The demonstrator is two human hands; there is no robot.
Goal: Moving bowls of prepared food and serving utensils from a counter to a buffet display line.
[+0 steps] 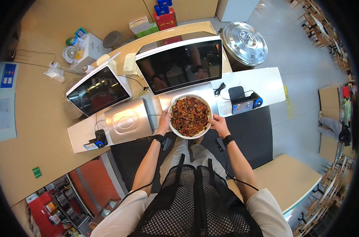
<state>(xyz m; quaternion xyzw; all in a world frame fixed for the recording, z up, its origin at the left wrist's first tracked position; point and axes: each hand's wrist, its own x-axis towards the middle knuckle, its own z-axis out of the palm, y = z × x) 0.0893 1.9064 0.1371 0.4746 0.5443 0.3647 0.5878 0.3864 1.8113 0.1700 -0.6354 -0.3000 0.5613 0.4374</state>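
Note:
A round white bowl [175, 130] heaped with dark brown and red chopped food is held between both hands, just above the near edge of a steel counter. My left hand [163, 120] grips its left rim. My right hand [219, 124] grips its right rim. Both wrists wear black bands with cables running back along the forearms. The bowl sits directly below a large dark touchscreen [179, 65].
A second, smaller screen [98, 90] stands to the left, with a steel weighing plate [126, 122] beneath it. A small handheld terminal [244, 104] lies on the white counter at right. A big lidded steel pot [244, 43] stands behind. A black floor mat [250, 136] lies underfoot.

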